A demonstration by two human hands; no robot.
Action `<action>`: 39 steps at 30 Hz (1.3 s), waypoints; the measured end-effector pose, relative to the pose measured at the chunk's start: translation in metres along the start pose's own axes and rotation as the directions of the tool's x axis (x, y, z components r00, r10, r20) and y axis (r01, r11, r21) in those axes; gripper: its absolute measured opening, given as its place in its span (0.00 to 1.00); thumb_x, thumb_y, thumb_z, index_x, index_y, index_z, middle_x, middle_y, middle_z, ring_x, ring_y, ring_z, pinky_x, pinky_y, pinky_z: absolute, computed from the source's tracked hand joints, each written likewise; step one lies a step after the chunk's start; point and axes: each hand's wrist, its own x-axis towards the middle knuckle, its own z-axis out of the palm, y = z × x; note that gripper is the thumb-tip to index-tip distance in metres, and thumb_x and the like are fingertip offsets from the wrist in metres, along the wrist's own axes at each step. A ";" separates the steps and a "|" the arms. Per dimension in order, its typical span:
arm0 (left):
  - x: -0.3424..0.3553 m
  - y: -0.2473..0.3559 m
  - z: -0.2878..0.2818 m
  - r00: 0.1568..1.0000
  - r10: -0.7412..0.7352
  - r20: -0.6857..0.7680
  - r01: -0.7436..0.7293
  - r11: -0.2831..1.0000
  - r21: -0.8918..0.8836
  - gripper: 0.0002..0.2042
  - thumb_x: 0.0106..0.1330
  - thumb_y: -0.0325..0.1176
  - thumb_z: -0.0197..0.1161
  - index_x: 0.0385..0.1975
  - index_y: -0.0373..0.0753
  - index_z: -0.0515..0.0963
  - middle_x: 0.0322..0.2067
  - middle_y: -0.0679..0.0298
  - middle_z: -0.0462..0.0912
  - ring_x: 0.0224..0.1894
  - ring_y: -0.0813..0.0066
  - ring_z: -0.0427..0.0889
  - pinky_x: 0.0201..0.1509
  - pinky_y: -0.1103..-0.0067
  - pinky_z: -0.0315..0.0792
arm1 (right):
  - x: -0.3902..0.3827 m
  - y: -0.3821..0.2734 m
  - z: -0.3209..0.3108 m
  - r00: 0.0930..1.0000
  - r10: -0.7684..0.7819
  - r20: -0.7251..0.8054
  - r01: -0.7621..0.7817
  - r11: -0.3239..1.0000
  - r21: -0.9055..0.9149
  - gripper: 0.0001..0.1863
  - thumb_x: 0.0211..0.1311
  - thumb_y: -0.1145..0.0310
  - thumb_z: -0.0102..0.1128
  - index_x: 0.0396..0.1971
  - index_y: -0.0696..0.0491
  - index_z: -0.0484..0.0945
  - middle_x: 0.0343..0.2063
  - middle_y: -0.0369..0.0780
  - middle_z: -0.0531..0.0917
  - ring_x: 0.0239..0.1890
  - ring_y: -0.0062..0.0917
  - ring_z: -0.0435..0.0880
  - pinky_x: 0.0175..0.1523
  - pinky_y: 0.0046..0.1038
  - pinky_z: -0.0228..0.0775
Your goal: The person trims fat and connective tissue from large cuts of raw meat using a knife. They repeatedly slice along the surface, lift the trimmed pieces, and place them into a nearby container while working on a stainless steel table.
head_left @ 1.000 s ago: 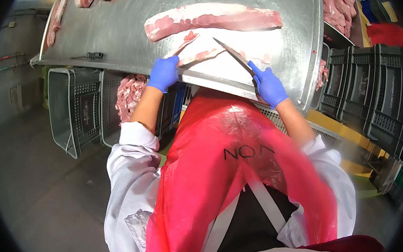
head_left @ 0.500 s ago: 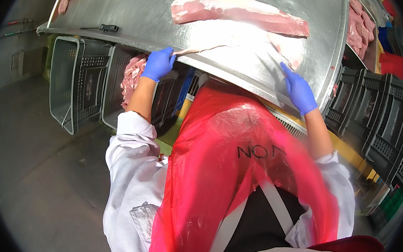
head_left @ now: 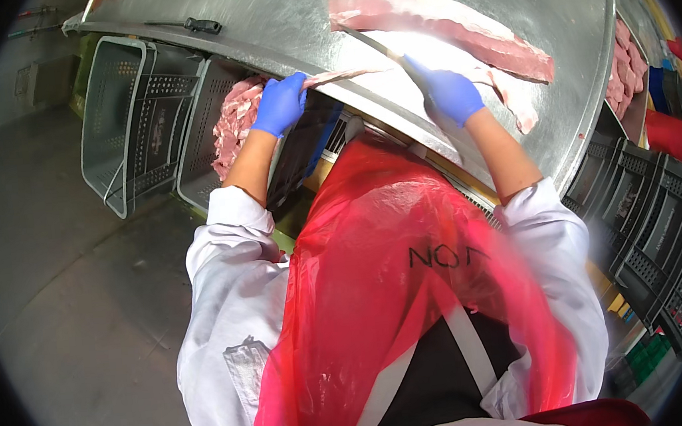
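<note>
meat strip (head_left: 346,75), steel table (head_left: 286,25)

head view: left hand (head_left: 281,105), pinching strip at table's near edge; slack grip could drop it. right hand (head_left: 452,94), closed round knife (head_left: 373,42); careless sweep could nick loin (head_left: 438,23) on table. trimmings crate (head_left: 200,128), below table's edge; dark-handled tool (head_left: 203,26), table's left, clear of hands.

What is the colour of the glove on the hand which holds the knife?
Plain blue-violet; the right glove shows best in the head view.
</note>
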 end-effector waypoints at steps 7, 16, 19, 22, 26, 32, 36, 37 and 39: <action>0.023 0.002 0.008 0.999 -0.040 0.004 0.041 0.991 -0.129 0.10 0.67 0.39 0.59 0.36 0.38 0.77 0.33 0.46 0.84 0.35 0.41 0.84 0.41 0.53 0.77 | 0.023 -0.048 -0.009 0.998 0.013 -0.054 0.002 0.966 0.259 0.36 0.69 0.67 0.48 0.77 0.35 0.55 0.40 0.54 0.85 0.39 0.53 0.85 0.49 0.50 0.75; 0.106 -0.015 -0.012 0.995 -0.081 -0.057 0.079 0.996 -0.035 0.11 0.68 0.38 0.56 0.37 0.37 0.79 0.35 0.46 0.85 0.38 0.44 0.85 0.45 0.57 0.77 | 0.002 -0.034 -0.008 0.958 0.040 0.284 -0.056 0.997 0.049 0.47 0.62 0.69 0.51 0.80 0.34 0.42 0.34 0.55 0.86 0.36 0.50 0.86 0.50 0.48 0.76; 0.070 -0.060 -0.045 0.944 -0.285 -0.168 0.266 0.955 -0.128 0.13 0.65 0.42 0.59 0.38 0.38 0.78 0.35 0.45 0.85 0.39 0.43 0.85 0.44 0.54 0.77 | -0.001 -0.028 -0.010 0.954 -0.042 0.298 0.021 0.997 0.074 0.47 0.62 0.70 0.50 0.80 0.33 0.42 0.35 0.56 0.86 0.35 0.50 0.86 0.46 0.48 0.77; 0.035 -0.086 -0.067 0.930 -0.367 -0.020 0.367 0.927 0.076 0.12 0.62 0.39 0.58 0.38 0.40 0.82 0.32 0.49 0.86 0.36 0.44 0.86 0.39 0.52 0.77 | -0.022 -0.010 -0.017 0.958 -0.014 0.285 -0.028 0.989 0.143 0.39 0.69 0.67 0.49 0.78 0.33 0.51 0.38 0.57 0.85 0.36 0.52 0.86 0.46 0.48 0.76; 0.049 -0.025 -0.069 0.977 -0.207 -0.059 0.215 0.945 0.246 0.09 0.55 0.35 0.62 0.30 0.38 0.84 0.30 0.51 0.85 0.35 0.46 0.85 0.39 0.52 0.75 | -0.114 0.022 -0.016 0.961 0.242 0.133 -0.275 0.877 0.394 0.35 0.74 0.64 0.47 0.78 0.32 0.50 0.40 0.57 0.85 0.36 0.54 0.86 0.43 0.49 0.77; 0.125 0.188 0.095 0.966 0.255 0.042 -0.248 0.961 -0.121 0.29 0.64 0.28 0.58 0.66 0.31 0.65 0.54 0.46 0.77 0.57 0.43 0.74 0.60 0.57 0.70 | -0.223 0.055 0.021 0.738 0.662 -0.130 -0.256 0.453 0.854 0.35 0.76 0.70 0.49 0.79 0.37 0.52 0.20 0.33 0.74 0.18 0.16 0.72 0.20 0.26 0.66; 0.126 0.258 0.097 0.877 0.342 0.338 -0.195 0.896 -0.399 0.26 0.62 0.24 0.54 0.63 0.31 0.68 0.47 0.44 0.78 0.51 0.44 0.79 0.57 0.59 0.72 | -0.301 0.055 0.022 0.582 0.797 -0.163 -0.221 0.348 0.911 0.36 0.74 0.73 0.44 0.79 0.37 0.51 0.20 0.30 0.69 0.18 0.15 0.67 0.23 0.24 0.66; 0.135 0.271 0.098 0.885 0.311 0.347 -0.102 0.855 -0.508 0.22 0.68 0.29 0.50 0.61 0.29 0.70 0.54 0.39 0.78 0.51 0.42 0.80 0.59 0.59 0.72 | -0.317 0.052 0.016 0.564 0.805 -0.182 -0.224 0.361 0.905 0.35 0.74 0.72 0.44 0.79 0.38 0.51 0.21 0.31 0.71 0.19 0.16 0.68 0.25 0.24 0.67; 0.148 0.321 0.063 0.864 0.314 0.394 0.091 0.672 -0.735 0.23 0.79 0.46 0.48 0.58 0.32 0.75 0.45 0.43 0.85 0.45 0.50 0.85 0.51 0.63 0.77 | -0.375 0.070 0.064 0.442 0.839 -0.317 -0.247 0.453 0.856 0.33 0.77 0.67 0.46 0.79 0.40 0.53 0.23 0.33 0.75 0.21 0.16 0.69 0.27 0.23 0.66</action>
